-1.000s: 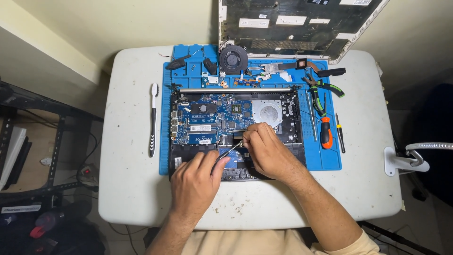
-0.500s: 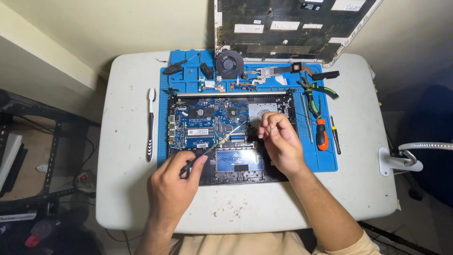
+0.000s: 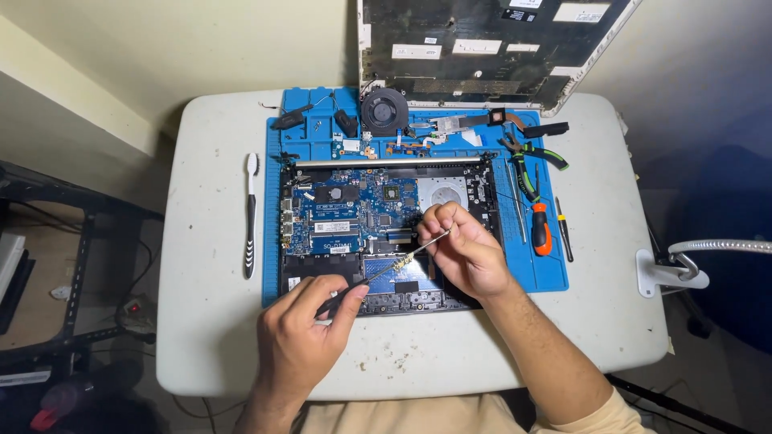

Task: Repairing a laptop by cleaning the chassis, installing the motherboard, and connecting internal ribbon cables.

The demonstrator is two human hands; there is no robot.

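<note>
White counter [image 3: 209, 321] under me, blue mat [image 3: 547, 277] on top, opened laptop base [image 3: 386, 233] on the mat. My left hand [image 3: 301, 345] pinches the dark handle of a thin screwdriver [image 3: 386, 269]; my right hand [image 3: 462, 249] grips its metal tip end over the blue circuit board [image 3: 346, 213]. Fan [image 3: 384, 110] behind, pliers [image 3: 531, 161] and an orange-handled screwdriver [image 3: 541, 229] right, brush [image 3: 251, 217] left.

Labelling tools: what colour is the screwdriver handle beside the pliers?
Orange screwdriver handle, clearest in the head view.
</note>
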